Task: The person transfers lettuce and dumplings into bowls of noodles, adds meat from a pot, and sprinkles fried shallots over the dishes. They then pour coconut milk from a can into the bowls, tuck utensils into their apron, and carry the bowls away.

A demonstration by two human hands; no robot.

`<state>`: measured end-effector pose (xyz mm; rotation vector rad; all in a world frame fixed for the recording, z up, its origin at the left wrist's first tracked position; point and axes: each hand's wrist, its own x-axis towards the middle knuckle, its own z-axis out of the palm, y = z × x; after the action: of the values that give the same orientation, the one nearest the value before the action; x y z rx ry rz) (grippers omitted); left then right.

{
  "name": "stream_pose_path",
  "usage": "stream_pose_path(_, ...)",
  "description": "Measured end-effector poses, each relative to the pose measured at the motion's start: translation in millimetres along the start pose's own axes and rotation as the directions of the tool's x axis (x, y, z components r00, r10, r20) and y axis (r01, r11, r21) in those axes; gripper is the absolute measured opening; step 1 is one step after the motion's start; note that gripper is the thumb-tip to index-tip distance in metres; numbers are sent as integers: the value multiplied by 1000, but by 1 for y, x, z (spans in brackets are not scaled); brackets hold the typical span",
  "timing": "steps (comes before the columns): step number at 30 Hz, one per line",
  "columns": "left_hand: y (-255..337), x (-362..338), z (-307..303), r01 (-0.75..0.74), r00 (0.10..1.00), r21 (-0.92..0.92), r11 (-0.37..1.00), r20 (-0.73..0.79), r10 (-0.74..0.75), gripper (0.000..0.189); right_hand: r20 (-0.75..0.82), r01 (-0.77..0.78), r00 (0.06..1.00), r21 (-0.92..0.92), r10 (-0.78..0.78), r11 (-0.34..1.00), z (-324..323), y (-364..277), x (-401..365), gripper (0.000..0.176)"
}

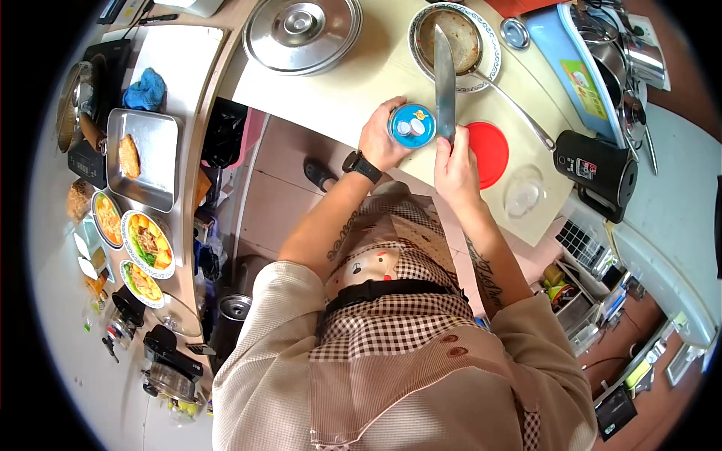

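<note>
My left hand (382, 137) grips a small round blue tin (411, 126) with pale shapes on its top. My right hand (456, 164) is closed on the handle of a kitchen knife (445, 79), whose broad blade points away from me, close beside the tin. Beyond the tip lies a bowl with a patterned rim (494, 54). In it sits a browned round metal utensil, its long handle (519, 109) reaching over the rim; the blade hides part of it. A red round lid (490, 155) lies right of my right hand, near a clear plastic piece (524, 193).
A lidded steel pot (302, 34) stands at the back left of the table. On the right are a black kettle (594, 169) and a blue bin of cookware (564, 64). The left counter holds a metal tray (143, 184) and several filled bowls (171, 259).
</note>
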<state>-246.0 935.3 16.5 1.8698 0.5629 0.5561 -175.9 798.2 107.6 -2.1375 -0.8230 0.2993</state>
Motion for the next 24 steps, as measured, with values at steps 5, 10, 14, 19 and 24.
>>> stream_pose_path(5,0,-1,-2,-1,1000,57,998,-1,1,76,12,55,998,-102,-54,993,7,9,2,26)
stream_pose_path(10,-2,-4,2,7,1000,9,1000,20,-7,73,-7,132,990,-257,-138,957,9,10,0,30)
stream_pose_path(14,-3,-3,4,-30,999,7,1000,11,30,72,-6,121,992,-285,-128,951,10,10,0,31)
stream_pose_path(19,-2,0,3,-27,999,-12,1000,28,28,68,15,149,988,-323,-152,935,12,20,1,32)
stream_pose_path(24,-4,-2,9,-48,999,-7,999,4,48,67,5,168,985,-266,-173,949,13,26,3,30)
